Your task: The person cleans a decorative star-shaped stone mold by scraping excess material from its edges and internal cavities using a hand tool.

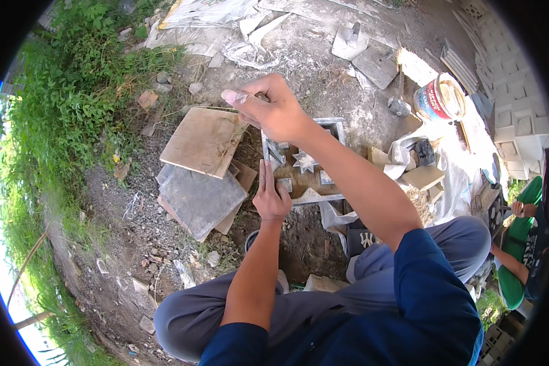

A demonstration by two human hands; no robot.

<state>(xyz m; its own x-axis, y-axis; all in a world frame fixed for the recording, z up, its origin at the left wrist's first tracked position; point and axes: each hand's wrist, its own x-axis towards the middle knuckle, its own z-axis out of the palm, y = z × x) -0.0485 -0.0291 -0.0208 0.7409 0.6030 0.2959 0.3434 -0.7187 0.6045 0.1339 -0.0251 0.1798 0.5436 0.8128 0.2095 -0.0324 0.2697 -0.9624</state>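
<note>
A square metal mould frame (341, 135) lies on the ground in front of me, with a star-shaped metal piece (305, 161) in its middle and small blocks around it. My right hand (273, 110) is closed above the frame's left side, around a slim hand tool (262, 97) whose dark, rounded end shows at the fist. Most of the tool is hidden, so its exact kind is unclear. My left hand (271, 196) rests at the frame's left edge, fingers stretched forward along its side, with nothing visible in it.
Left of the frame lie stacked flat boards (203, 141) and a grey slab (202, 198). A paint bucket (440, 99), a hammer (399, 104) and rubble (422, 177) are on the right. White patterned blocks (518, 116) stand stacked beyond. Another person (521, 244) sits at far right.
</note>
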